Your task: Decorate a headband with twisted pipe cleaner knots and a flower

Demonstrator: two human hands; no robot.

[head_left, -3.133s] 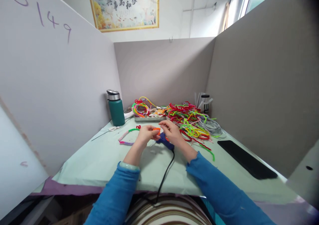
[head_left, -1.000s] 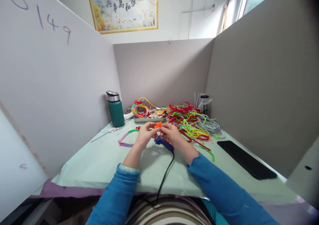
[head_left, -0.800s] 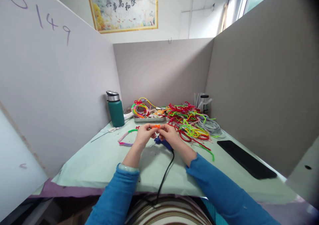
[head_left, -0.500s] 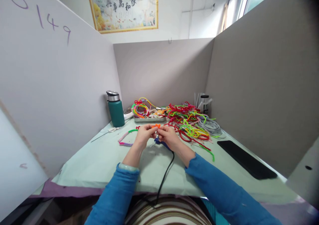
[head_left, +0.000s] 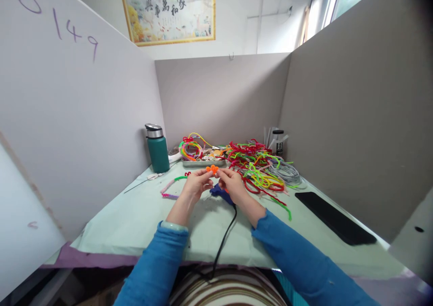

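Between my two hands is a small orange pipe-cleaner flower (head_left: 212, 169), its looped petals showing above the fingertips. My left hand (head_left: 196, 183) pinches its left side with thumb and forefinger. On the other side, my right hand (head_left: 230, 185) grips it the same way. Under my right hand lies a blue tool with a black cord (head_left: 221, 194), partly covered; its kind is not clear. Left of my left hand, a bent pipe-cleaner strip (head_left: 166, 191) in green, pink and purple rests on the table, with a small red looped piece (head_left: 187, 173) at its end.
Behind my hands stands a metal tray (head_left: 203, 163) of small pieces and coiled pipe cleaners. A tangled heap of coloured pipe cleaners (head_left: 250, 155) lies to its right. A green bottle (head_left: 157, 152) stands left, a black flat object (head_left: 333, 216) lies right. Grey partitions enclose the table.
The orange flower has turned and come up between my fingers, so its petals show more fully. My hands have shifted slightly, uncovering more of the blue tool.
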